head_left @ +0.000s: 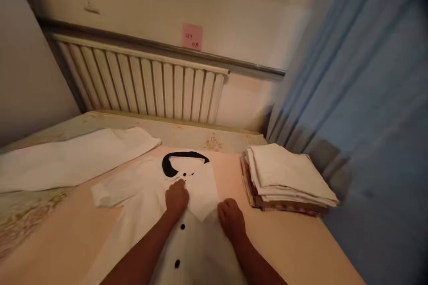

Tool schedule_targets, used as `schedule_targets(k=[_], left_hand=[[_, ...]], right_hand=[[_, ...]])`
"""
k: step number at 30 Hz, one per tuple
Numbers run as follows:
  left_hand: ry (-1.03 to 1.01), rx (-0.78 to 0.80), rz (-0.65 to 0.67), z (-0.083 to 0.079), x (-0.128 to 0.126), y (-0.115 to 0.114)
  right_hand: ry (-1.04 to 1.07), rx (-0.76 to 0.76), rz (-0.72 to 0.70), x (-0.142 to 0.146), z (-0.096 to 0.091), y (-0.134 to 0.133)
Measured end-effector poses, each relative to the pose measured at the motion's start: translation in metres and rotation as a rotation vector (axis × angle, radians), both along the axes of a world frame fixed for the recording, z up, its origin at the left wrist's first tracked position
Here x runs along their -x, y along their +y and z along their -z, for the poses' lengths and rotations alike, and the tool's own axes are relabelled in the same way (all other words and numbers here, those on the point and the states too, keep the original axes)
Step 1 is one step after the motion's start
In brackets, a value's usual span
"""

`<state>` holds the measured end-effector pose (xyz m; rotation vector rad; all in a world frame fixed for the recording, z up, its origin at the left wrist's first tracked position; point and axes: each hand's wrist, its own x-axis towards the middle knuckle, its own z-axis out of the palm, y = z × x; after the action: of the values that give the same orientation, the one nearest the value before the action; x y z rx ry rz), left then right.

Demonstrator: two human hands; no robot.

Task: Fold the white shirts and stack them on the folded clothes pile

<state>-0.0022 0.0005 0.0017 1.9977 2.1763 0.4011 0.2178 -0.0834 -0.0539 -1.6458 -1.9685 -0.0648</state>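
A white short-sleeved shirt [147, 200] with a black collar [170, 167] and black buttons lies front up, collar away from me. On the right its side is folded inward, and a pointed flap rests over the front. My left hand [177, 196] is closed at the button strip just below the collar, its fingertips on the fabric. At the shirt's right edge, my right hand [231, 218] has its fingers curled around the cloth. The sleeve on the left [112, 189] lies spread out. My forearms cover part of the lower shirt.
A stack of folded clothes [287, 173] sits on the right of the pink sheet [274, 236]. White cloth [73, 156] lies at the left on a patterned cover. Behind are a radiator [150, 84] and a pink note [192, 36]; a blue curtain [377, 142] hangs at right.
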Motion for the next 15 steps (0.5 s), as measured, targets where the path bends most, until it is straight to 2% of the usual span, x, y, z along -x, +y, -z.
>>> schedule_targets(k=[4, 7, 9, 11, 15], left_hand=[[0.028, -0.041, -0.029, -0.003, 0.0, -0.003], [0.062, -0.183, 0.102, 0.006, -0.015, -0.012], [0.08, -0.288, 0.274, 0.019, -0.027, -0.019], [0.086, -0.315, 0.418, 0.036, -0.038, -0.025], [0.091, -0.228, 0.522, 0.068, -0.043, -0.033]], right_hand=[[0.004, 0.004, -0.008, 0.001, -0.003, -0.001], [0.014, 0.008, -0.018, 0.001, -0.007, -0.002], [0.017, 0.008, -0.016, 0.001, -0.008, -0.002], [0.022, 0.005, -0.009, 0.001, -0.008, -0.001], [0.031, -0.024, -0.011, 0.001, -0.004, -0.001]])
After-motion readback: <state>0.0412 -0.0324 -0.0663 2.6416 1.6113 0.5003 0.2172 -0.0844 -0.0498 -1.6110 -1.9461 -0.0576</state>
